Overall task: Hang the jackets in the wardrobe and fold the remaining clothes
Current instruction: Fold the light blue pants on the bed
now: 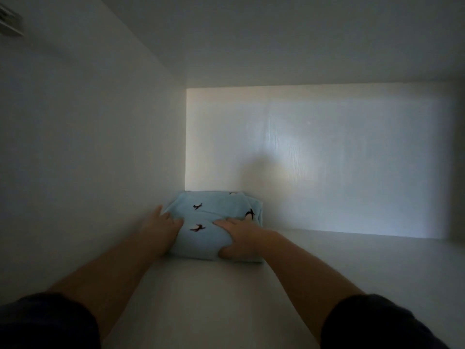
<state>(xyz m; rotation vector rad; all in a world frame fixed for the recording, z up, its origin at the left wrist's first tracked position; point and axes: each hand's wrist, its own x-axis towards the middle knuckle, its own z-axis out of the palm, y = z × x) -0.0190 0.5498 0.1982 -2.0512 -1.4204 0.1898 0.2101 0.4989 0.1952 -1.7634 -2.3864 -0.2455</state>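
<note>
Where the white shelf (327, 273) meets the left side wall (88, 159) of the wardrobe compartment, a folded pale blue garment (214, 215) sits as a soft, squarish bundle, its far edge close to the back panel (327, 159). Its fabric looks smooth and thick, rounded at the folds, and is dotted with small dark bird shapes. Flat on the bundle's left near corner lies the left hand (161, 230), fingers spread and pressing rather than closed around anything. Over the right near corner the right hand (241, 238) is curled, thumb under the front edge and fingers on top, gripping the cloth. Both bare forearms reach in from dark sleeves (47, 321). All the compartment's surfaces are plain, matte white boards, dim except for the lit back panel, and the bundle is the only thing seen inside.
</note>
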